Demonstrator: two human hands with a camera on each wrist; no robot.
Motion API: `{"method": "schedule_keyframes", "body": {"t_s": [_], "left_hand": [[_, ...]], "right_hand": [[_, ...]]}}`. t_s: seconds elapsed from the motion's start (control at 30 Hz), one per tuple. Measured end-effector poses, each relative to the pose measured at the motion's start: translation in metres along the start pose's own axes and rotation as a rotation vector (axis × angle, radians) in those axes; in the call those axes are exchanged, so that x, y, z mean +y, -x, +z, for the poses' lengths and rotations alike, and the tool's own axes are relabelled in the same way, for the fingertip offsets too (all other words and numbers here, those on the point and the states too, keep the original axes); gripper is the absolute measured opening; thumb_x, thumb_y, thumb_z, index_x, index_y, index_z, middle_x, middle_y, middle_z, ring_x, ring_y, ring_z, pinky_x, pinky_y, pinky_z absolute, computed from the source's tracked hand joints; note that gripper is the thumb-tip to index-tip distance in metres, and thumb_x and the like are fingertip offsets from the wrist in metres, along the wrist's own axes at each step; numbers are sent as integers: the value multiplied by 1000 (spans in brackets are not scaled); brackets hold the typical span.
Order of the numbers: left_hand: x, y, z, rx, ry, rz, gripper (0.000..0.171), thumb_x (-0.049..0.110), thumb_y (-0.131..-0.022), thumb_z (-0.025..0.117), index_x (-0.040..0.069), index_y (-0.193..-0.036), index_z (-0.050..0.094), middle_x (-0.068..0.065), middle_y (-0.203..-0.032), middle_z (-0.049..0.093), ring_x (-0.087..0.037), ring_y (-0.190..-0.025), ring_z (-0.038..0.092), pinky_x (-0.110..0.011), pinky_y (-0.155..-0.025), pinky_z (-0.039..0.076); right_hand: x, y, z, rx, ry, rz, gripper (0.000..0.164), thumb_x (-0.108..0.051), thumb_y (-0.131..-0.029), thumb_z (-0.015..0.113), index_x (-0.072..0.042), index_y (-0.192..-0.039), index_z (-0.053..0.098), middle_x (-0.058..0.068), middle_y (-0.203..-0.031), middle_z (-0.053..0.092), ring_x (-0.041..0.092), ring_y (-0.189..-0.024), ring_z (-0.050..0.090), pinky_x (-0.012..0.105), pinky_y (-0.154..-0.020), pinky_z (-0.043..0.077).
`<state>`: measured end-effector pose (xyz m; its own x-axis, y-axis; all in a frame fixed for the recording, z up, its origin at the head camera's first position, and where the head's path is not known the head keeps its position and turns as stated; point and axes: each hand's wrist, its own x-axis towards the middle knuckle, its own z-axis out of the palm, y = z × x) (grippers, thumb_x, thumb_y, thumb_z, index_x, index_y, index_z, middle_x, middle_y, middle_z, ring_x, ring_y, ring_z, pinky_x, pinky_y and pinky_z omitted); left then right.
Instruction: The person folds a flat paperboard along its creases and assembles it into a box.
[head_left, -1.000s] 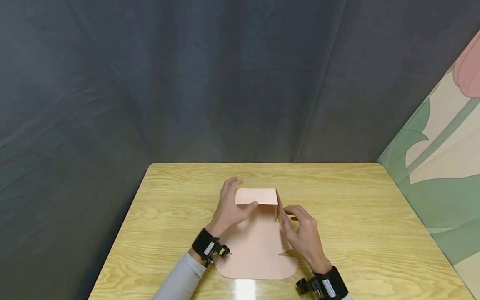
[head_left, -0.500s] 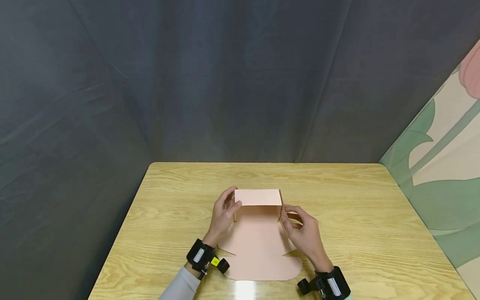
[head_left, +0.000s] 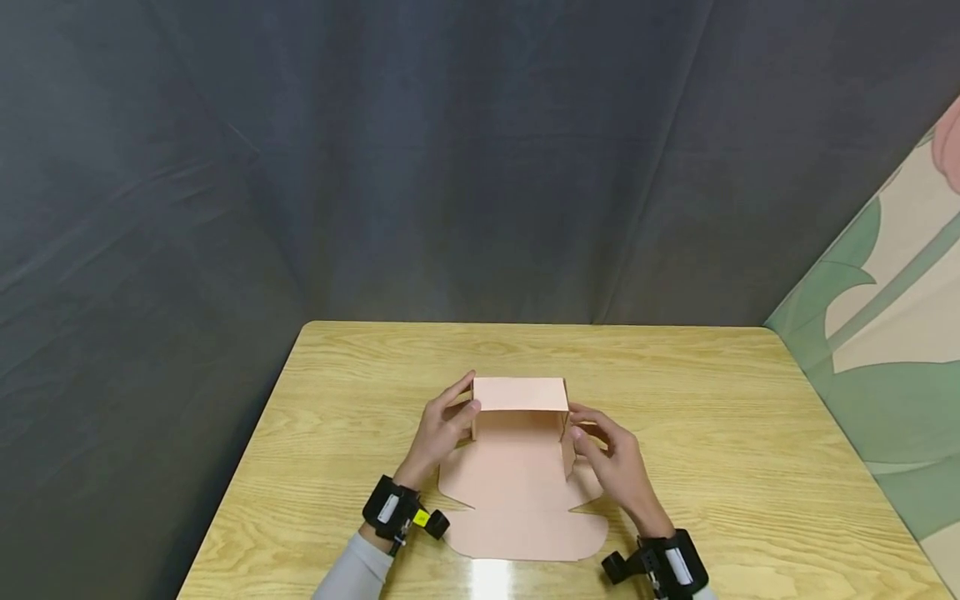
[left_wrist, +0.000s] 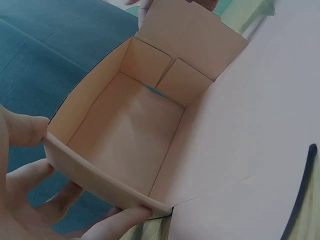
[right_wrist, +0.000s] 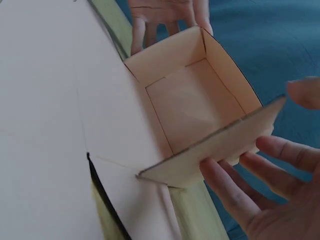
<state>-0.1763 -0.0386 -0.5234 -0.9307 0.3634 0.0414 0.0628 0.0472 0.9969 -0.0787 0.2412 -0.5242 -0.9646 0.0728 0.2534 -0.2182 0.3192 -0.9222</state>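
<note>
Left hand (head_left: 437,429) grips near wall (left_wrist: 95,175) of pink box (left_wrist: 125,120), apparently steadying it; right hand (head_left: 615,460), loosely spread, touches tilted flap (right_wrist: 220,145) opposite, likely bracing it

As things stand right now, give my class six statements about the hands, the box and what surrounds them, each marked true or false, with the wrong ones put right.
1. The left hand holds the box. True.
2. The box is closed on every side. False: it is open, and its inside shows in both wrist views.
3. Fingers of the right hand touch the outside of a side flap. True.
4. Both wrists are bare. False: each wears a black band.
5. The table has a wood-grain top. True.
6. The curtain behind the table is white. False: the curtain is dark.
</note>
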Motion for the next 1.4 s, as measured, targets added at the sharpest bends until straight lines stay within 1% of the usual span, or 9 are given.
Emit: {"method": "schedule_keyframes", "body": {"t_s": [0.13, 0.27, 0.4, 0.5, 0.7, 0.83, 1.07, 1.3, 1.4], "left_hand": [[0, 1, -1, -14, 0, -14, 58, 19, -110, 62, 17, -165, 44, -24, -163, 46, -50, -140, 56, -62, -94, 60], [0, 2, -1, -17, -19, -29, 57, 21, -110, 61, 21, -164, 44, -23, -163, 47, -49, -140, 56, -60, -93, 61], [1, 1, -1, -10, -22, -27, 57, 21, -110, 61, 19, -164, 44, -24, -162, 48, -49, -139, 57, -60, -92, 62], [2, -1, -2, -1, -25, -29, 56, 20, -110, 61, 19, -164, 45, -24, -161, 49, -49, -138, 57, -60, -92, 62], [2, -1, -2, -8, -26, -32, 56, 19, -110, 61, 22, -163, 46, -21, -161, 49, -48, -138, 58, -59, -92, 62], [3, -1, -1, -19, -34, -26, 57, 20, -109, 62, 20, -164, 45, -21, -162, 49, -49, -138, 57, -59, -93, 61], [4, -3, -1, -30, -36, -27, 57, 21, -109, 62, 19, -164, 45, -22, -162, 48, -49, -138, 58, -60, -92, 62], [3, -4, -2, -33, -51, -21, 58, 23, -109, 63, 19, -164, 45, -21, -162, 48, -47, -137, 59, -56, -90, 64], [4, -3, -1, -27, -55, -17, 58, 21, -109, 63, 17, -164, 45, -22, -162, 48, -48, -137, 59, -57, -89, 63]], "right_hand": [[6, -3, -5, -38, -76, -2, 21, 1, -110, 52, 12, -119, 67, 31, -147, 58, 9, -115, 69, 31, -82, 66], [9, -5, -9, -81, -65, -9, 15, 9, -101, 65, 8, -116, 67, 30, -149, 57, 12, -115, 69, 29, -83, 66], [10, -10, -12, -120, -55, -27, 22, 9, -94, 74, 5, -115, 68, 27, -151, 57, 25, -116, 71, 26, -85, 65], [12, -14, -14, -141, -76, -39, 35, 10, -92, 77, 5, -124, 67, 27, -151, 56, 29, -114, 73, 27, -86, 65], [17, -20, -16, -142, -72, -40, 62, 11, -86, 82, 2, -143, 62, 32, -137, 62, 20, -106, 76, 29, -86, 65], [17, -24, -16, -122, -13, -25, 66, 8, -83, 86, 0, -144, 62, 30, -117, 70, 18, -98, 77, 26, -84, 65], [17, -34, -15, -100, 175, -93, 78, -3, -77, 95, -2, -148, 61, 8, -91, 79, 17, -82, 77, 23, -76, 65], [15, -39, -10, -66, 278, -93, 81, -11, -74, 99, 0, -146, 62, 16, -114, 77, 13, -74, 76, 23, -67, 63], [14, -39, -7, -35, 313, -111, 81, -16, -73, 100, 1, -144, 64, 16, -110, 78, 13, -71, 75, 22, -65, 62]]}}
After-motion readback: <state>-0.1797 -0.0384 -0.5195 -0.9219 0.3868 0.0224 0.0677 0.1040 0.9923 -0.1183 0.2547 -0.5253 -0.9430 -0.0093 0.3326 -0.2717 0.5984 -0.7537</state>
